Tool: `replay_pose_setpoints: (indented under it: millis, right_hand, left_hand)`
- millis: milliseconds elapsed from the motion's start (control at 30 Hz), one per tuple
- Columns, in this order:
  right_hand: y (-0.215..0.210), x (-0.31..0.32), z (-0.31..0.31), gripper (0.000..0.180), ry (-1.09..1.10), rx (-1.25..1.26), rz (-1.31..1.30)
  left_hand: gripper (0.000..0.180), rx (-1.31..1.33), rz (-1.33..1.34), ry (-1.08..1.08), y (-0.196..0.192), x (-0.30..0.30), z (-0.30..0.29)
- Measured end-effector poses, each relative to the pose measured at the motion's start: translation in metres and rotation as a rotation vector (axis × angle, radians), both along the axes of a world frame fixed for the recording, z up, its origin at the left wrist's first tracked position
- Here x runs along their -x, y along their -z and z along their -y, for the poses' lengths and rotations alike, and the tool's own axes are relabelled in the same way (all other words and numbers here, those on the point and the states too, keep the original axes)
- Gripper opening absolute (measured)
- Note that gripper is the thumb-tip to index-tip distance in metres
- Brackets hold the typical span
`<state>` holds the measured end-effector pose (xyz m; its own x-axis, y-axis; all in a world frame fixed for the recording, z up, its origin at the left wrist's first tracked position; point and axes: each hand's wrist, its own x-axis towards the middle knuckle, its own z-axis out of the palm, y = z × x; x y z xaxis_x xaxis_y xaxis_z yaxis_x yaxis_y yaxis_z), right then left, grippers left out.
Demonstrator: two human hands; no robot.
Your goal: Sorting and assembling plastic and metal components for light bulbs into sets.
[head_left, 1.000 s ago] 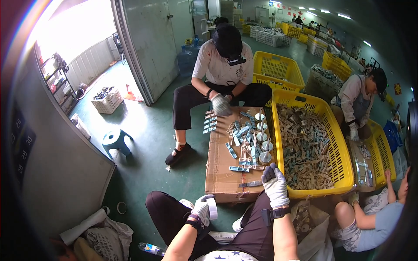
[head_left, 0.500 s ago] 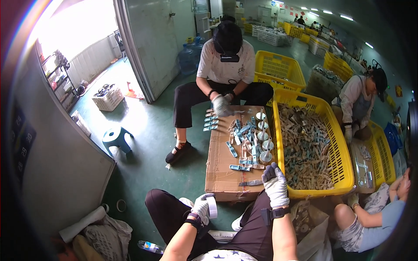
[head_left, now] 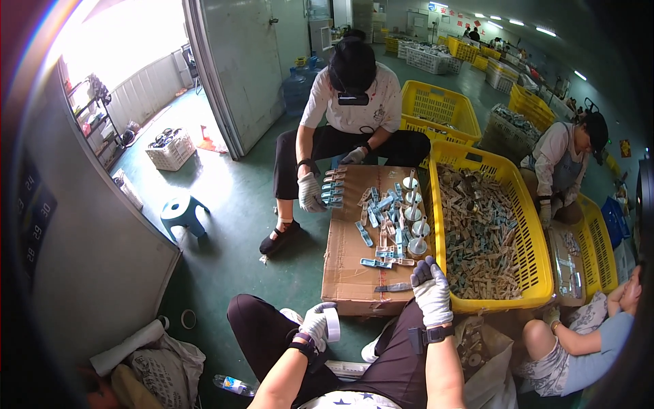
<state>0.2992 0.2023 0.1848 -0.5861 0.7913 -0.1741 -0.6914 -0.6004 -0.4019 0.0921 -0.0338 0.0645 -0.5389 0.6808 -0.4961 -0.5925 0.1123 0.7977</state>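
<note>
My left hand (head_left: 316, 323), in a white glove, is closed round a roll of white tape (head_left: 332, 324) above my left knee. My gloved right hand (head_left: 432, 294) rests at the near right corner of the cardboard box (head_left: 347, 273), by the yellow basket; its grey fingers point up, loosely bent, with nothing seen in them. On the box lies a loose pile of blue and pinkish clothes pegs (head_left: 385, 221). Beside the pile, round white discs with upright rods (head_left: 418, 246) stand in a row. A dark flat strip (head_left: 393, 288) lies near my right hand.
A yellow basket (head_left: 446, 273) full of pegs stands right of the box. Opposite me sits a co-worker (head_left: 354, 102), whose gloved hand (head_left: 310, 193) is at pegs lined along the box's left edge (head_left: 333, 184). Two more people are at right. A blue stool (head_left: 184, 213) stands left.
The co-worker opposite has moved one gloved hand from over the box to the row of pegs at its left edge, and the other back toward the lap. My hands look unmoved.
</note>
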Motion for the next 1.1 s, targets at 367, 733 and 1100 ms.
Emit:
replay_pose_setpoints:
  millis: [367, 733, 1100]
  right_hand:
    - [0.006, -0.002, 0.000, 0.023, -0.015, 0.036, -0.016]
    - [0.005, 0.009, -0.003, 0.023, -0.065, -0.004, -0.015]
    - [-0.002, 0.002, 0.010, 0.027, 0.005, -0.064, 0.032]
  left_hand:
    - [0.024, -0.011, 0.020, -0.009, 0.003, -0.002, 0.002]
    - [0.029, 0.040, 0.008, -0.019, -0.006, 0.004, 0.004]
    - [0.032, 0.050, -0.009, 0.070, -0.012, -0.002, 0.006]
